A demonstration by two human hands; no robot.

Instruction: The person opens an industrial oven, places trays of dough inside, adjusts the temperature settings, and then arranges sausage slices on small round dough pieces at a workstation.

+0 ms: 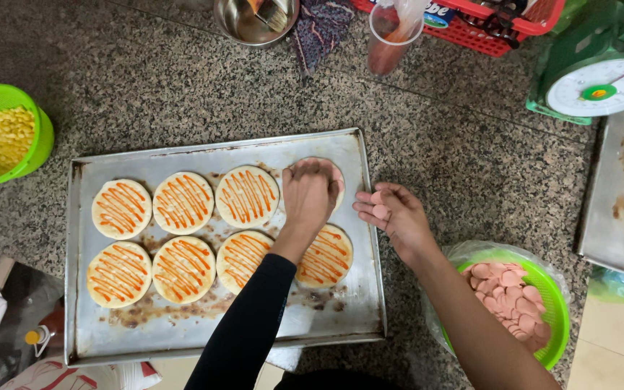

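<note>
Topping step: left hand presses open-fingered on the dough round, right hand pinching sausage slices likely placed next.

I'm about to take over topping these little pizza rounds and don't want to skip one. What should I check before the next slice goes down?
1. Left hand is on the top-right dough round on the tray: ok.
2. Right hand has pink sausage slices ready at its fingertips: ok.
3. Sauce on the seven other rounds, for example the nearest one: ok, all striped orange.
4. Sauce or slices on the round under the left hand: cannot tell, the hand covers it.
5. Green basket of sausage slices beside the right arm is stocked: ok.
6. Green bowl of corn at hand, left of the tray: ok.
</note>
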